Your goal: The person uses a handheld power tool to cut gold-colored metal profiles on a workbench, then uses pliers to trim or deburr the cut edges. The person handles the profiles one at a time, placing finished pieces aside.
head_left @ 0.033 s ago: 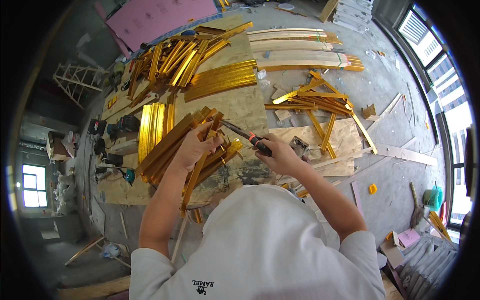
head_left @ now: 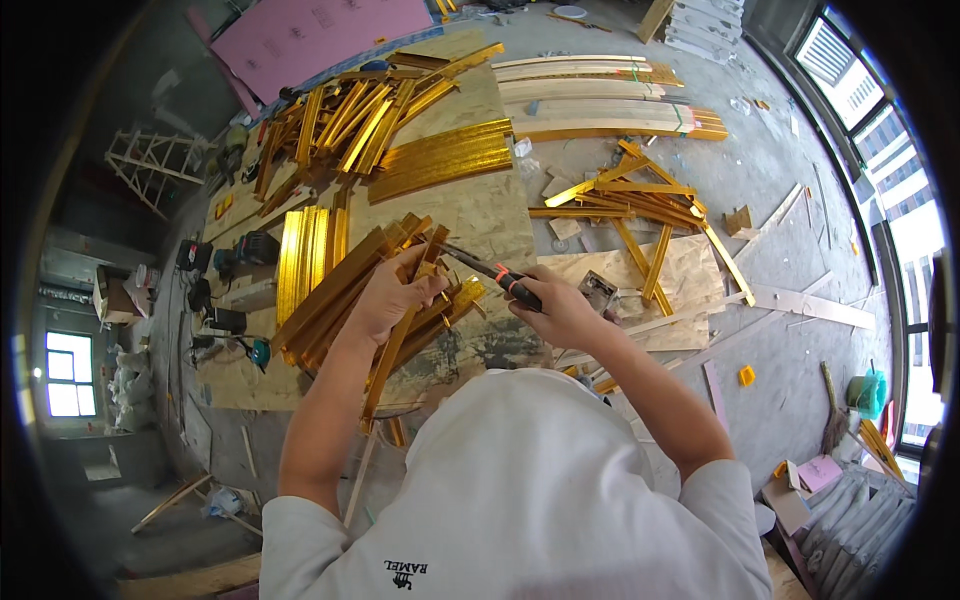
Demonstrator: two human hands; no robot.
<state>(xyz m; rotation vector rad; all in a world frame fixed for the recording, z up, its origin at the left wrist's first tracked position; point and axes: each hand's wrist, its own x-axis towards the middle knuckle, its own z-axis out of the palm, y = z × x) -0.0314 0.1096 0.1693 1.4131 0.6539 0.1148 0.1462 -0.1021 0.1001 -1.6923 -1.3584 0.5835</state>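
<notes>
My left hand (head_left: 392,302) is closed around a long gold strip (head_left: 393,362), which slants from the near edge of the work table up past my fingers. In my closed right hand (head_left: 562,308) is a plier-like hand tool (head_left: 515,285) with black and orange handles. Its long, dark metal jaws point left and reach the far end of the strip. Whether they grip the strip I cannot tell. Beneath and beside my left hand lies a loose stack of gold strips (head_left: 335,300). Their ends fan out at the right, under the held strip.
On the wooden work table (head_left: 480,215) lie a wide gold panel (head_left: 440,160), a heaped pile of gold strips (head_left: 355,115) and a dark power tool (head_left: 258,248). Right of it, the floor holds bundled planks (head_left: 600,117), gold offcuts (head_left: 655,205) and a teal bucket (head_left: 867,395).
</notes>
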